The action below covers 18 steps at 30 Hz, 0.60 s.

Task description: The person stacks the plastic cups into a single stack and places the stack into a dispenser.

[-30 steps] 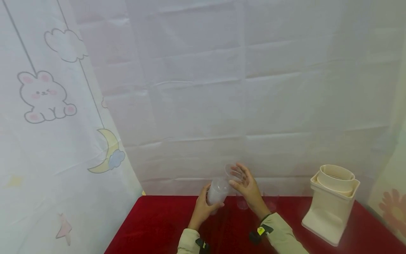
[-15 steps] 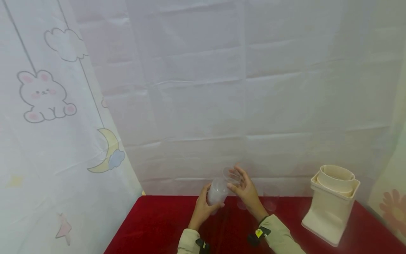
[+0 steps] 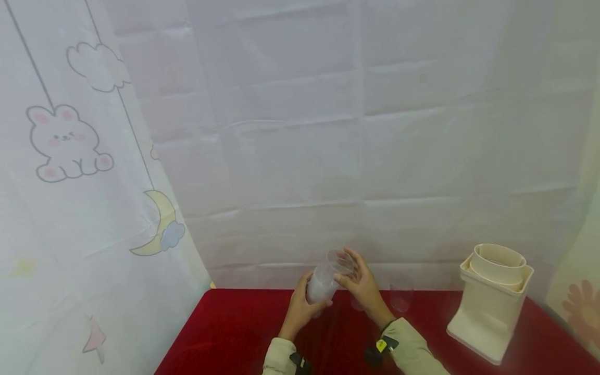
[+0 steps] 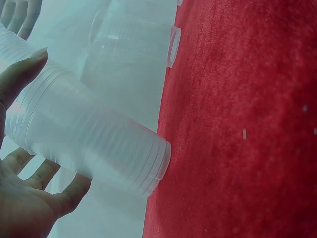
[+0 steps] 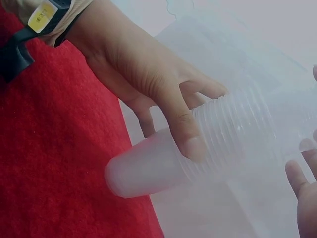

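Observation:
My left hand (image 3: 300,307) grips a tilted stack of clear plastic cups (image 3: 321,286), thumb on one side and fingers on the other. In the left wrist view the nested rims of the stack (image 4: 89,129) show, its lower end close over the red cloth. My right hand (image 3: 363,286) holds a single clear cup (image 3: 339,260) close to the upper end of the stack. In the right wrist view my left hand (image 5: 148,74) curls around the stack, and fingers of my right hand (image 5: 304,183) show at the right edge.
One clear cup (image 3: 401,295) stands on the red-covered table (image 3: 234,317) to the right of my right arm. The base of another cup (image 3: 357,303) shows behind my right hand. A cream plastic stand with a round holder (image 3: 489,307) is at the far right. White cloth (image 3: 290,156) hangs behind.
My right hand has come down and slightly left with its cup, nearer the stack's upper end. My left hand and the stack have hardly moved.

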Each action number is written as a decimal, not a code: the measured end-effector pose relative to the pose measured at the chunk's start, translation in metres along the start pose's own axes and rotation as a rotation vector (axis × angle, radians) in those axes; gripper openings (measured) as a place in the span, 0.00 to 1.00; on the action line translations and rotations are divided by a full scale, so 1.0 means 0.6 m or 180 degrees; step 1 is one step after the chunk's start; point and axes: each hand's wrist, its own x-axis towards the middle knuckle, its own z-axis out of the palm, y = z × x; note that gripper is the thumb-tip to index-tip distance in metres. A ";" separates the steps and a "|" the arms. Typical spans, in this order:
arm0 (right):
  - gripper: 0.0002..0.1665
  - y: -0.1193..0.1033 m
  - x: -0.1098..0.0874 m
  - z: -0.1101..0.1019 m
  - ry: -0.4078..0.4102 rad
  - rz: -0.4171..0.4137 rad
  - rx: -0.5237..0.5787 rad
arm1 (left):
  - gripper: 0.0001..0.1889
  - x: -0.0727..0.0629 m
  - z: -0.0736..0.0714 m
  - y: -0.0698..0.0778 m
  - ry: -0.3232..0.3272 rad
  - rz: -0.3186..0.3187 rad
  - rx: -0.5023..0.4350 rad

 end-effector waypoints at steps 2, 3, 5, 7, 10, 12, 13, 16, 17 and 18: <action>0.44 0.002 0.000 0.001 -0.0008 -0.0002 0.0000 | 0.44 0.000 0.000 0.000 0.0003 -0.0004 -0.0007; 0.44 0.003 0.000 0.002 -0.0011 -0.0009 -0.0007 | 0.44 0.000 0.000 -0.001 0.0001 -0.0009 -0.0007; 0.44 0.004 0.000 0.002 -0.0006 -0.0018 -0.0013 | 0.44 0.001 0.000 0.000 -0.0003 -0.0004 -0.0011; 0.44 0.007 0.000 0.002 0.0003 -0.0031 -0.0028 | 0.44 0.001 0.000 -0.001 -0.0002 0.0016 0.0012; 0.44 0.011 -0.001 0.002 0.0013 -0.0030 -0.0037 | 0.44 0.001 0.001 -0.002 -0.0004 0.0024 0.0021; 0.44 0.013 -0.001 0.003 0.0020 -0.0028 -0.0049 | 0.44 0.001 0.001 -0.003 -0.0006 0.0018 0.0027; 0.44 0.014 -0.001 0.003 0.0023 -0.0024 -0.0056 | 0.44 0.000 0.000 -0.003 -0.0006 0.0004 0.0023; 0.44 0.016 -0.001 0.004 0.0032 -0.0017 -0.0098 | 0.44 0.001 -0.001 -0.003 -0.0002 -0.0015 0.0028; 0.44 0.017 -0.001 0.005 0.0044 -0.0016 -0.0122 | 0.44 0.001 -0.001 -0.002 -0.0001 -0.0017 0.0030; 0.44 0.018 -0.001 0.005 0.0052 -0.0011 -0.0145 | 0.44 0.001 -0.001 -0.002 0.0002 -0.0018 0.0033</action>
